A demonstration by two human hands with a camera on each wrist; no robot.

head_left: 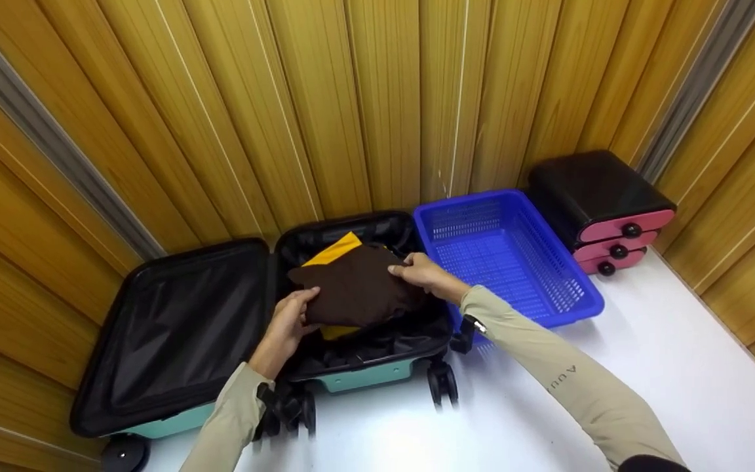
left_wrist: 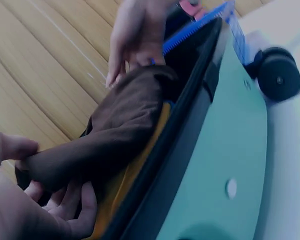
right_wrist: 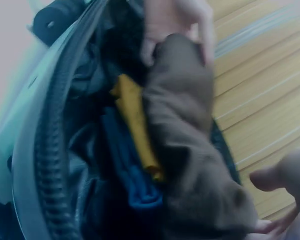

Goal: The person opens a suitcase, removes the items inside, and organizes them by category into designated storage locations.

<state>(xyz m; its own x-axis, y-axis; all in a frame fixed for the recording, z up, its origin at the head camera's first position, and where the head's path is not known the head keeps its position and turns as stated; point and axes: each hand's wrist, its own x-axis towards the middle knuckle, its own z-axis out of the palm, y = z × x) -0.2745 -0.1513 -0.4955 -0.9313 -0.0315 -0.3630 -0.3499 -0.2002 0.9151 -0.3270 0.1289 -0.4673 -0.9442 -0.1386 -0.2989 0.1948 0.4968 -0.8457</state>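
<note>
A folded dark brown garment (head_left: 361,288) is held over the right half of an open suitcase (head_left: 367,375). My left hand (head_left: 289,321) grips its left edge, thumb on top and fingers underneath, as the left wrist view shows. At the opposite edge my right hand (head_left: 426,274) holds it, the thumb above and the fingers below. Beneath the brown garment lies a yellow cloth (head_left: 335,251), with its corners sticking out. A folded blue cloth (right_wrist: 132,175) shows beside the yellow one in the right wrist view.
The suitcase's other half, with a black lining (head_left: 194,328), lies open at the left. A blue plastic basket (head_left: 508,262) stands close against the suitcase's right side. Behind it is a black drawer box (head_left: 603,190) with pink fronts. Wood-patterned panels (head_left: 384,98) rise behind everything.
</note>
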